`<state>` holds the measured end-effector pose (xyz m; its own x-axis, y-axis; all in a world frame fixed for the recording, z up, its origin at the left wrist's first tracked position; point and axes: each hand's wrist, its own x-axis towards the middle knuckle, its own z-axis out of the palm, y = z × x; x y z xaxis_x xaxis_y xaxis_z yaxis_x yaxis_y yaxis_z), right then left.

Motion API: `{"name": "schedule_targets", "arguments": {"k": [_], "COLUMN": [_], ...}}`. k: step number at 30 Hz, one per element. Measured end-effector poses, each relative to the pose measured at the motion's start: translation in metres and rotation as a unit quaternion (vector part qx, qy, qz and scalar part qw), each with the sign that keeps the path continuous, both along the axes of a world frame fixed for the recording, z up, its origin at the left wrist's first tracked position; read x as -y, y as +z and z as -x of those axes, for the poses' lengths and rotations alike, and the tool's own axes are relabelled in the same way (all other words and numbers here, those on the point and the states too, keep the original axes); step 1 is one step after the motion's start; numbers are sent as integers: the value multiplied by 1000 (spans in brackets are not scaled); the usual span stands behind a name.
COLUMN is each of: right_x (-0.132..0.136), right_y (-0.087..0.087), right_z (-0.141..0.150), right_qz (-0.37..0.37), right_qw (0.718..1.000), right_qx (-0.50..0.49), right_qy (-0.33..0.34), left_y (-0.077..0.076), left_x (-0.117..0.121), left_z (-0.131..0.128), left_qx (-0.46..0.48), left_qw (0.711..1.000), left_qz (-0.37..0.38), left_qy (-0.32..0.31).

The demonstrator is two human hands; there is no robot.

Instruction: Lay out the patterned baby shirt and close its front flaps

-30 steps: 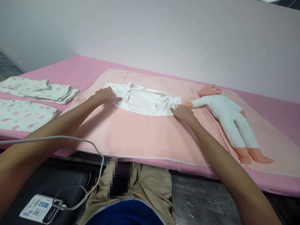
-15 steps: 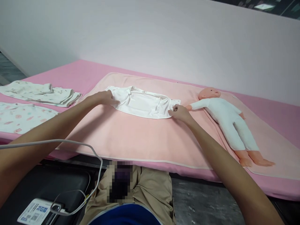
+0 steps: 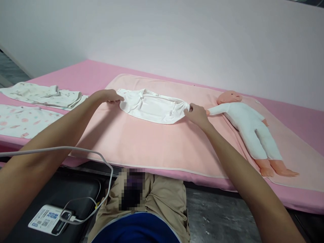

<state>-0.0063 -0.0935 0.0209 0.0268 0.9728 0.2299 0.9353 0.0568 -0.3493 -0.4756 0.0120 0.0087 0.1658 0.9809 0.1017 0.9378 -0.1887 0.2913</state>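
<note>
— Both hands are out on the garment: my left hand [image 3: 107, 96] has its fingers pinched together on the left sleeve end of the white baby top [image 3: 152, 108], and my right hand [image 3: 196, 114] is closed on the right sleeve end. The cloth between them is pulled fairly taut.

— Where does the top sit?

— Flat on the peach blanket [image 3: 157, 145], toward its far edge, neck opening away from me. The blanket is spread over the pink bed [image 3: 76, 72]. Just beyond my right hand lies the baby doll [image 3: 249, 125] on its back, in a white suit, one arm reaching toward my knuckles but not touching, as far as I can tell.

— Which step would you call this?

— I judge it as spreading or straightening the top, both ends gripped. The next move, I think, calls for an even pull from both sides and keeping my right hand clear of the doll's arm.

— Anything readable?

— A small tag sits at the neckline, too tiny to read. By my knee there is a white device [image 3: 47, 219] with a blue-printed label and a white cable [image 3: 106, 168] plugged in; the print is too blurred to make out. Two patterned cloths [image 3: 32, 101] lie on the bed at my left, no writing visible.
</note>
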Motion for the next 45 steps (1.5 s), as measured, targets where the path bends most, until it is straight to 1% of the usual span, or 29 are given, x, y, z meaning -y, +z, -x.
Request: {"name": "schedule_targets", "arguments": {"k": [1, 2, 3, 4, 5, 6, 7, 8, 9, 11, 13, 15, 16, 18, 20, 22, 24, 27, 29, 31, 32, 34, 37, 40, 43, 45], "right_x": [-6, -10, -13, -13, -10, -6, 1, 9, 17, 31, 37, 38, 37, 38, 43, 54, 70, 105, 131, 156, 167, 182, 191, 192, 191, 188], "right_y": [8, 14, 18, 20, 18, 13, 6, -3, -14, -34, -48, -52, -52, -48, -42, -34, -24, -3, 10, 17, 16, 9, -9, -19, -14, -9], "right_z": [13, 29, 46, 62, 78, 90, 97, 100, 98, 83, 61, 43, 38, 34, 36, 41, 43, 40, 34, 28, 25, 19, 15, 19, 34, 46], "right_qz": [-39, -84, -124, -152, -166, -167, -162, -154, -144, -121, -105, -88, -74, -42, -22, -24, -27, -25, -22, -14, -11, -19, -60, -85, -92, -82], "right_qw": [999, 996, 991, 984, 975, 966, 956, 948, 944, 953, 970, 981, 984, 984, 981, 979, 980, 981, 982, 982, 982, 980, 968, 949, 938, 934], "right_qx": [-5, -6, -2, 9, 26, 48, 71, 90, 100, 87, 54, 28, 22, 16, 14, 2, -37, -101, -113, -98, -82, -40, 41, 89, 93, 101], "right_qy": [11, 31, 59, 97, 142, 191, 233, 263, 278, 265, 214, 168, 161, 171, 194, 201, 193, 163, 151, 159, 168, 193, 242, 291, 320, 332], "left_y": [7, 13, 17, 19, 20, 18, 14, 8, 1, -13, -24, -30, -30, -30, -26, -20, -11, 7, 17, 21, 20, 15, 4, 1, 7, 11], "left_x": [3, 9, 17, 28, 41, 55, 68, 81, 93, 108, 112, 110, 108, 105, 107, 116, 131, 166, 193, 218, 228, 244, 254, 253, 247, 241], "left_z": [-20, -44, -69, -93, -114, -131, -142, -146, -145, -128, -103, -81, -75, -68, -70, -72, -72, -62, -52, -41, -36, -28, -23, -27, -43, -57], "left_qx": [5, 10, 20, 37, 34, 12, -13, -34, -50, -63, -63, -62, -63, -67, -68, -59, -36, 11, 36, 42, 39, 23, -10, -39, -60, -66], "left_qw": [999, 998, 997, 993, 985, 977, 970, 965, 964, 967, 976, 983, 986, 989, 991, 991, 991, 992, 993, 992, 991, 986, 974, 965, 960, 959], "left_qz": [10, -13, -51, -115, -160, -179, -184, -186, -183, -177, -171, -153, -139, -110, -92, -87, -89, -81, -61, -40, -34, -43, -78, -87, -89, -74], "left_qy": [41, 56, 46, 9, -56, -115, -156, -179, -189, -170, -123, -79, -68, -66, -75, -85, -92, -92, -96, -112, -125, -159, -211, -244, -259, -267]}}
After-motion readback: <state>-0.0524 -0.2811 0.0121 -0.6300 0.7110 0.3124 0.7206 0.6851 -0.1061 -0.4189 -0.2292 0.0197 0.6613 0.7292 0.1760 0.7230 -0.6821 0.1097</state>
